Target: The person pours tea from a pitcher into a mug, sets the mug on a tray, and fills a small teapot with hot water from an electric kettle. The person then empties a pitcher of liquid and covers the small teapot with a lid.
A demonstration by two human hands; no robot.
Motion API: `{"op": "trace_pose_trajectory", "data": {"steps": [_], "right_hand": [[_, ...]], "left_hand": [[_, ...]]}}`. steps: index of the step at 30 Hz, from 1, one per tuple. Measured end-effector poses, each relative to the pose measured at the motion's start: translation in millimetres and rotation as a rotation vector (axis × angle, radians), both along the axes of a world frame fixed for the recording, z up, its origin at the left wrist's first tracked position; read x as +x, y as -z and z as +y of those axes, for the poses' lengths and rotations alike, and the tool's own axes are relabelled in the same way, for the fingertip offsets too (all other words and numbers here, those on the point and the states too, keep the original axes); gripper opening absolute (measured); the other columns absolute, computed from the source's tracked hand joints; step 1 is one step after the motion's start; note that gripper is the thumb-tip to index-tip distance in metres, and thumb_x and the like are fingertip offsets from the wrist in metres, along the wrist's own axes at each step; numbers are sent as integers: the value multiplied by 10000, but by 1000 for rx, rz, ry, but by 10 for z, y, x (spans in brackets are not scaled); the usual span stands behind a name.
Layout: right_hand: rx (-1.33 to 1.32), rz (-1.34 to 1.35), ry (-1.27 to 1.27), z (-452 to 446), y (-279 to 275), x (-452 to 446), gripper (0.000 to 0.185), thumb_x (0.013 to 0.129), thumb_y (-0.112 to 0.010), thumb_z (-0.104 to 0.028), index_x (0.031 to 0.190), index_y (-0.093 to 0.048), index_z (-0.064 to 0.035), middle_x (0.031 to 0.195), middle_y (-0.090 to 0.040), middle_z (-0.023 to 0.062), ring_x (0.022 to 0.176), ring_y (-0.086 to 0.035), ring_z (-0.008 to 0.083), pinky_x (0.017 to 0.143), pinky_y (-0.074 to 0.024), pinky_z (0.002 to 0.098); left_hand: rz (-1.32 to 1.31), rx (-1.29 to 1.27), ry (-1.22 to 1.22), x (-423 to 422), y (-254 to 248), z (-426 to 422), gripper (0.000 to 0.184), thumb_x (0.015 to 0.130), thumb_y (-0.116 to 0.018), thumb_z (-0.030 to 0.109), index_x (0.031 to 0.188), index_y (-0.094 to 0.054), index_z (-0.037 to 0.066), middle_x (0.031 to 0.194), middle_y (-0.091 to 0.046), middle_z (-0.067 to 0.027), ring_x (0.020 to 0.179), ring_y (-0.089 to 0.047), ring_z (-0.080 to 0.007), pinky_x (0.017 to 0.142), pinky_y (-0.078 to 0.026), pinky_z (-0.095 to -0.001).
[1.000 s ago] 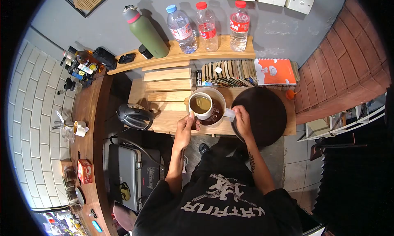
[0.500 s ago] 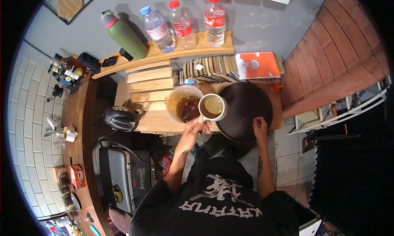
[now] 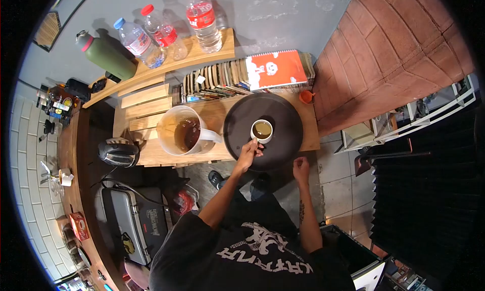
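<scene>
My left hand (image 3: 246, 156) is closed on the handle of a white cup (image 3: 270, 138) that has yellowish-brown liquid in it. The cup is over the round dark tray (image 3: 240, 119); whether it touches the surface I cannot tell. To the left stands a large translucent plastic pitcher (image 3: 169, 147) with dark brown liquid inside and its handle pointing toward the tray. My right hand (image 3: 301, 169) is curled shut near the tray's lower right edge, with nothing visible in it.
The slatted wooden table (image 3: 146, 154) backs onto a row of books (image 3: 217, 83) and an orange notebook (image 3: 283, 71). Bottles (image 3: 204, 25) line a wooden shelf. A black kettle (image 3: 118, 152) is at the left, a small orange cup (image 3: 306, 97) at the right, beside a brick column (image 3: 369, 63).
My left hand has carried the cup from beside the pitcher to above the tray, where it appears lower. The pitcher's handle now shows. The camera view has shifted rightward.
</scene>
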State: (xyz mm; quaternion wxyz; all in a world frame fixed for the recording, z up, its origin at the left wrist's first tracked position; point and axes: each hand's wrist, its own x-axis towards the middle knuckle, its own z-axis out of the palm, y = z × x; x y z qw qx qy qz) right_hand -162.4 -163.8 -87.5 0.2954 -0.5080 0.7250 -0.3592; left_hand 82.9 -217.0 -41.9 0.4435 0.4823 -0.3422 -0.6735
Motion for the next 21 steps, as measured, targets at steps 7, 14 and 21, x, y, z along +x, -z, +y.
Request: {"op": "trace_pose_trajectory", "data": {"steps": [7, 14, 21], "right_hand": [[89, -91, -64, -29, -33, 64, 103, 893, -582, -124, 893, -533, -33, 772, -586, 59, 726, -602, 160, 637, -505, 309], [8, -35, -147, -141, 125, 138, 136, 896, -589, -118, 849, -497, -28, 675, -545, 57, 563, -561, 142, 520, -486, 279], [362, 54, -345, -192, 80, 146, 164, 833, -613, -144, 840, -518, -11, 700, -617, 153, 637, -651, 282, 628, -510, 400]], "left_hand": [[-23, -7, -83, -241, 118, -120, 471, 997, -382, 457, 937, -573, 30, 846, -590, -26, 677, -540, -76, 650, -464, -229], [-85, -58, -120, -192, 148, -170, 414, 1001, -385, 435, 988, -516, 42, 827, -574, -28, 678, -544, -82, 647, -466, -233], [-60, 23, -243, 8, -14, 3, 395, 977, -423, 447, 1079, -328, 78, 818, -549, -85, 585, -598, -155, 539, -512, -272]]}}
